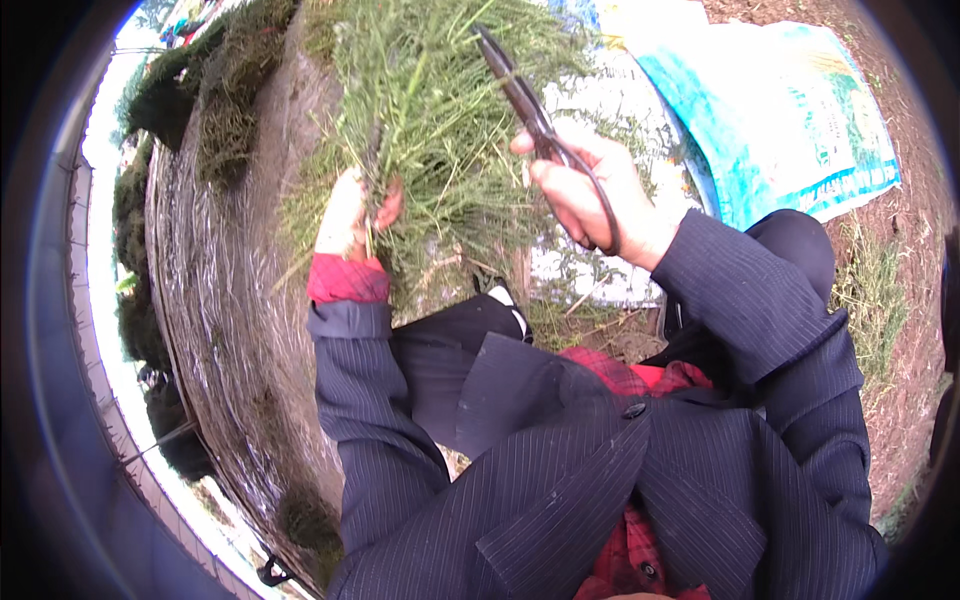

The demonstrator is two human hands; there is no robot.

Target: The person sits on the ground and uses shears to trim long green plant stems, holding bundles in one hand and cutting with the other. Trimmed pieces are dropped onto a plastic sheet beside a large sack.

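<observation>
My left hand (360, 214) is closed around the stems of a bunch of feathery green plants (420, 112), whose tops spread upward and to the right. In my right hand (592, 187) is a pair of dark metal scissors (529, 105), with the fingers around the handle loops. The blades point up and to the left, over the right side of the greenery, and look nearly closed. Whether they touch a stem cannot be told. Cut stems and sprigs lie below the bunch, partly on a white printed sheet (592, 277).
A blue and white printed plastic sack (810, 135) lies at the right on brown soil (892, 247). Plastic film (225, 300) covers the ground at the left, with dark bushy plants (232, 112) beyond. My bent knees frame the work area. Loose greenery (870, 300) lies at the far right.
</observation>
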